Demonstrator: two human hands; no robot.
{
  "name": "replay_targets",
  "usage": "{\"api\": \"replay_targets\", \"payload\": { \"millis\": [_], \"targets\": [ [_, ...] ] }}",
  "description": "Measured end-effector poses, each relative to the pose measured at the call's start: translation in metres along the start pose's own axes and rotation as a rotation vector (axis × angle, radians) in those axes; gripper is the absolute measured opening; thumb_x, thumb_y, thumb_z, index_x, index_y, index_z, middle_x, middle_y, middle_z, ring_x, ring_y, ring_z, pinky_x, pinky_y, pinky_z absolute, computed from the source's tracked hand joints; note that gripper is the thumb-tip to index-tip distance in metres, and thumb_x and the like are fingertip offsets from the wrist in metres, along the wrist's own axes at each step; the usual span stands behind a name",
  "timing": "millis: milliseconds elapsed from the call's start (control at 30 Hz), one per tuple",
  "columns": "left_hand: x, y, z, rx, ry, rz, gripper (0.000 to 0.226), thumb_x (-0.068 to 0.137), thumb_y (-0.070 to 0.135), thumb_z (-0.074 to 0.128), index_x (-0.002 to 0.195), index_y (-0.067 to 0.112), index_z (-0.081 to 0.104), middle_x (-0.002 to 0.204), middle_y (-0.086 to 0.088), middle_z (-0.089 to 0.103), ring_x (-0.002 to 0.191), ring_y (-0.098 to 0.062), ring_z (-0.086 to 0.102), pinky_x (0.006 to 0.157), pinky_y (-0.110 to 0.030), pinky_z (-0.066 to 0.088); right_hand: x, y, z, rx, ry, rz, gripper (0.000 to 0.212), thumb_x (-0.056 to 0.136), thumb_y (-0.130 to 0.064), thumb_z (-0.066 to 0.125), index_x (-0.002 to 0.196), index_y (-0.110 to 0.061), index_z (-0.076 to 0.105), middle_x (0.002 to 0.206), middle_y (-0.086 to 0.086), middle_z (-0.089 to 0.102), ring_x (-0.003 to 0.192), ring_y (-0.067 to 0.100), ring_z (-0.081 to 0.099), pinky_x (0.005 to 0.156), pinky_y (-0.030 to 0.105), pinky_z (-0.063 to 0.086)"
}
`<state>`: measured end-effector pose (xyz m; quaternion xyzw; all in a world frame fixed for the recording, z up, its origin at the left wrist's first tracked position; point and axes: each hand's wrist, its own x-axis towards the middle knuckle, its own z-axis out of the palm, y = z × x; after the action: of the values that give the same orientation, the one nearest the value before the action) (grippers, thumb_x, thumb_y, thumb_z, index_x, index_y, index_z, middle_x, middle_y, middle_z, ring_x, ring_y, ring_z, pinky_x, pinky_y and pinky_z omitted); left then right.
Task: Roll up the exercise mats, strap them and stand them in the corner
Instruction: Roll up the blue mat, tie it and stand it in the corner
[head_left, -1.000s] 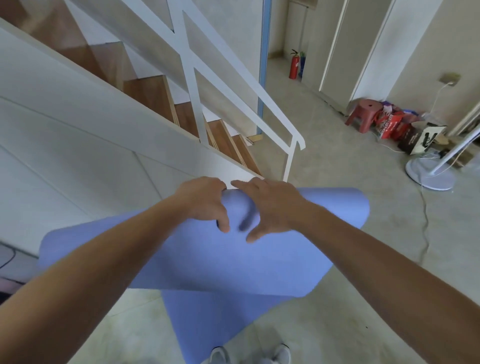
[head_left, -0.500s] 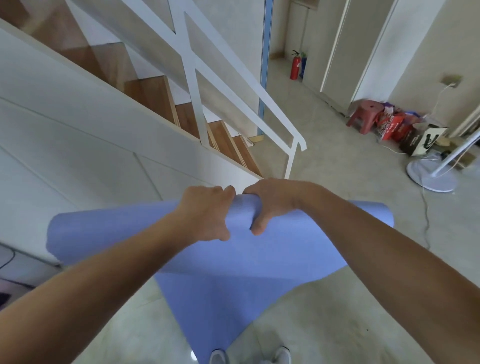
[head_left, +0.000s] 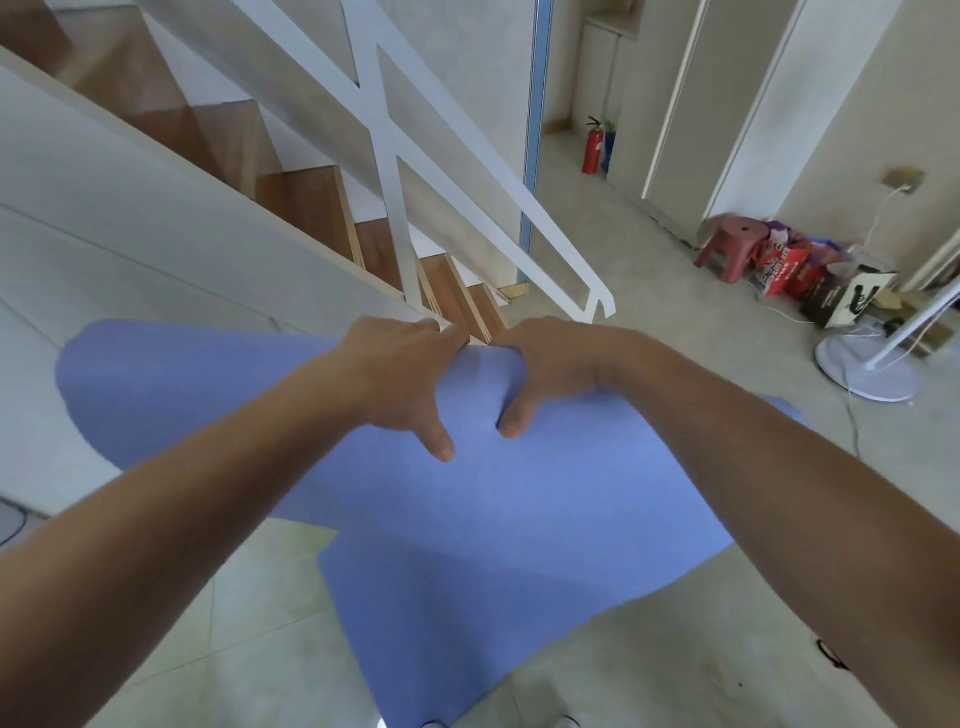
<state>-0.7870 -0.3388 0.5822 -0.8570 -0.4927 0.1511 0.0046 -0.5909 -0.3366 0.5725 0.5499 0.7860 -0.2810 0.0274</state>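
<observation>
Head view: both hands (head_left: 405, 379) grip blue mat (head_left: 483, 509).

One blue mat (head_left: 467, 509) is stretching across the middle of the frame, and two hands are gripping it: one left hand (head_left: 400, 379) and one right hand (head_left: 550, 369). At the upper right, one red fire extinguisher (head_left: 593, 145), one red stool (head_left: 730, 244) and one white fan base (head_left: 865, 371) are standing.

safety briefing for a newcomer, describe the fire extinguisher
Look past the foot of the white stair railing, right of the blue post, to the far floor. The fire extinguisher stands there: a slim red cylinder with a black top, unlike the squat red stool.
</observation>
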Motion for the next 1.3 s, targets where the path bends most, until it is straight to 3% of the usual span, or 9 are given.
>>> {"api": "replay_targets", "payload": {
  "millis": [100,267,500,700,833,933,1100,1200,1300],
  "targets": [
    [0.000,0.001,-0.010,0.077,0.176,-0.062,0.074,0.057,0.069,0.076,0.114,0.027,0.052,0.098,0.007,0.064,0.085,-0.021,0.061,0.069,-0.031,0.042,0.001,-0.003,-0.014,0.011,0.034,-0.026,0.048,0.058,-0.045,0.088,0.093,-0.040,0.056,0.092,-0.016,0.063,0.089,0.016,0.064,0.071,0.032,0.048],
    [0.018,-0.033,-0.047,-0.050,0.196,-0.209,0.051,0.052,0.059,0.080,0.088,0.034,0.054,0.080,0.012,0.056,0.080,-0.017,0.056,0.064,-0.028,0.041,0.010,-0.008,-0.015,-0.524,0.428,-0.090,0.127,0.057,-0.063,0.084,0.154,-0.029,0.009,0.136,-0.005,0.047,0.118,0.024,0.051,0.083,0.036,0.045],
    [0.022,-0.055,-0.125,-0.097,0.277,-0.214,0.050,0.052,0.057,0.082,0.086,0.029,0.061,0.079,0.010,0.059,0.071,-0.010,0.054,0.056,-0.028,0.037,0.021,-0.022,-0.082,-0.567,0.674,-0.097,0.095,0.070,-0.047,0.073,0.149,-0.030,0.023,0.131,0.000,0.049,0.112,0.025,0.052,0.086,0.036,0.049],
    [0.007,-0.075,-0.171,-0.406,0.272,-0.264,0.053,0.044,0.052,0.089,0.087,0.027,0.069,0.081,0.009,0.071,0.072,-0.014,0.067,0.069,-0.034,0.059,0.009,-0.047,-0.117,-0.677,0.813,-0.108,0.128,0.059,-0.058,0.079,0.158,-0.025,0.004,0.148,0.002,0.035,0.134,0.028,0.037,0.116,0.049,0.023],
    [-0.007,-0.079,-0.160,-0.677,0.051,-0.219,0.054,0.046,0.047,0.092,0.093,0.029,0.073,0.088,0.010,0.075,0.081,-0.017,0.074,0.081,-0.040,0.062,-0.003,-0.062,-0.126,-0.768,0.652,-0.115,0.100,0.064,-0.062,0.073,0.148,-0.033,0.026,0.125,-0.006,0.054,0.113,0.021,0.054,0.082,0.032,0.039],
    [-0.011,-0.063,-0.136,-0.727,-0.042,-0.151,0.067,0.058,0.051,0.090,0.116,0.031,0.065,0.108,0.013,0.070,0.098,-0.014,0.069,0.092,-0.039,0.056,-0.008,-0.059,-0.127,-0.696,0.448,-0.134,0.072,0.061,-0.060,0.075,0.124,-0.042,0.043,0.095,-0.015,0.061,0.091,0.014,0.060,0.060,0.029,0.032],
    [0.005,-0.008,-0.055,-0.263,0.234,-0.182,0.092,0.055,0.064,0.081,0.129,0.026,0.041,0.112,0.010,0.059,0.097,-0.019,0.061,0.082,-0.036,0.052,0.005,-0.034,-0.098,-0.635,0.263,-0.106,0.071,0.058,-0.053,0.081,0.122,-0.045,0.049,0.099,-0.015,0.062,0.094,0.014,0.057,0.071,0.031,0.042],
    [0.020,-0.003,-0.008,-0.542,0.188,-0.342,0.072,0.057,0.054,0.083,0.113,0.025,0.049,0.099,0.010,0.061,0.086,-0.017,0.061,0.073,-0.033,0.051,0.010,-0.002,-0.036,-0.568,0.632,0.027,0.084,0.066,-0.049,0.080,0.140,-0.035,0.044,0.142,-0.003,0.046,0.129,0.025,0.044,0.108,0.044,0.035],
    [0.034,0.004,0.034,-1.183,0.095,-0.353,0.055,0.059,0.034,0.091,0.105,0.023,0.064,0.097,0.007,0.071,0.085,-0.015,0.069,0.082,-0.041,0.059,-0.005,0.030,0.030,0.361,0.794,0.360,0.087,0.076,-0.052,0.079,0.147,-0.026,0.036,0.148,0.001,0.037,0.132,0.025,0.040,0.105,0.044,0.040]
  ]
}}
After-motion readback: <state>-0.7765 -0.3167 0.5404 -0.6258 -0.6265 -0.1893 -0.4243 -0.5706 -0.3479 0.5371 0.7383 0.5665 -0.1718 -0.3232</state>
